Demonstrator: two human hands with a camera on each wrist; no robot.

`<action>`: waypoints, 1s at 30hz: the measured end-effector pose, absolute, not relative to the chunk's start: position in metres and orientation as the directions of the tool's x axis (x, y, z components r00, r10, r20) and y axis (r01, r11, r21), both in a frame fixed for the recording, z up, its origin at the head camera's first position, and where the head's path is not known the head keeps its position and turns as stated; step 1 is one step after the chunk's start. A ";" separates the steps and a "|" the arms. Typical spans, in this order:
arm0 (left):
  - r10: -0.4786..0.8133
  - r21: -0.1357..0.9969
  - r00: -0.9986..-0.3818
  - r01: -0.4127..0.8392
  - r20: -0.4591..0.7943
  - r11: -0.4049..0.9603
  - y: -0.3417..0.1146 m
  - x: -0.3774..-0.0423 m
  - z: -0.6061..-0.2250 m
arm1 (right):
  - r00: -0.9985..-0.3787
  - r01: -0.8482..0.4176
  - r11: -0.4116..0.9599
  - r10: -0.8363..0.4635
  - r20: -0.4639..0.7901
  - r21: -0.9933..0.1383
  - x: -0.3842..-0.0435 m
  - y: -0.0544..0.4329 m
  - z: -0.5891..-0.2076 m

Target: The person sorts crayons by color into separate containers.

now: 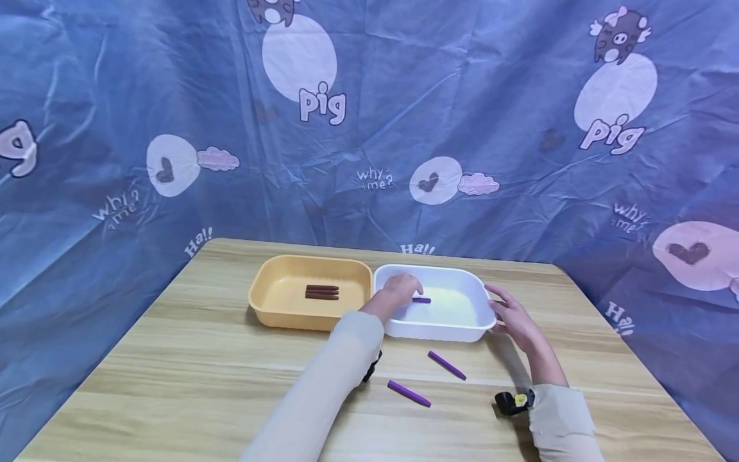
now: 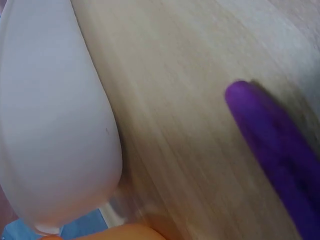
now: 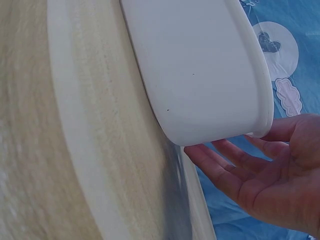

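Note:
My left hand [image 1: 399, 290] reaches into the white tray [image 1: 444, 332], its fingers curled over one end of a purple crayon [image 1: 424, 300] that lies low above the tray's floor. The hidden end of that crayon is under the fingers. At the tray's right end, my right hand [image 1: 516, 321] rests against the outer wall with spread, lightly bent fingers. In the right wrist view, its fingertips [image 3: 192, 151] touch the lower edge of the wall, while another digit reaches the rim. Two more purple crayons [image 1: 446, 365] [image 1: 408, 393] lie on the table in front of the tray.
A yellow tray [image 1: 312, 321] stands directly left of the white one, with three brown crayons [image 1: 322, 292] side by side inside. Both trays sit toward the back of the wooden table [image 1: 173, 366]. Behind hangs a blue printed cloth [image 1: 369, 128].

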State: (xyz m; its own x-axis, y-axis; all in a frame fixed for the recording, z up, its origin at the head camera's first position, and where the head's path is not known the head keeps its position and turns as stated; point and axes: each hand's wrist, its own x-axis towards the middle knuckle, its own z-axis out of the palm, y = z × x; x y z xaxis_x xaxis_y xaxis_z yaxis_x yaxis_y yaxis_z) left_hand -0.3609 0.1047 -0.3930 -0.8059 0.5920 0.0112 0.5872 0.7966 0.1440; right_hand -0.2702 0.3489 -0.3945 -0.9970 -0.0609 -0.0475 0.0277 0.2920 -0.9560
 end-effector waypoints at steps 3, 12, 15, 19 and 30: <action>0.590 0.131 -0.808 0.586 0.014 0.800 0.102 -0.358 -0.389 | -0.997 0.029 0.291 -0.061 -0.049 -0.956 -0.270 0.349 -0.396; 0.656 0.101 -0.750 0.662 0.086 0.743 0.081 -0.341 -0.355 | -0.996 0.031 0.296 -0.068 -0.053 -0.955 -0.271 0.350 -0.395; 0.665 0.104 -0.736 0.677 0.129 0.729 0.069 -0.327 -0.345 | -0.996 0.030 0.294 -0.071 -0.053 -0.955 -0.271 0.351 -0.395; 0.679 0.133 -0.711 0.702 0.185 0.699 0.053 -0.310 -0.336 | -0.996 0.025 0.300 -0.073 -0.050 -0.953 -0.270 0.353 -0.394; 0.702 0.256 -0.637 0.771 0.318 0.584 -0.007 -0.259 -0.355 | -0.996 0.019 0.297 -0.077 -0.043 -0.955 -0.270 0.350 -0.394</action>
State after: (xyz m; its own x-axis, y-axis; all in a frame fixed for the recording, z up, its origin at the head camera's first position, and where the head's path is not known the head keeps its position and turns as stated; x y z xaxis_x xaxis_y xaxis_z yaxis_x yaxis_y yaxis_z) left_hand -0.2587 -0.0071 -0.3553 -0.6373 0.7021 0.3177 0.7706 0.5837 0.2558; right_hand -0.2700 0.3503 -0.3936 -0.9961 -0.0768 -0.0433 0.0185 0.2974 -0.9546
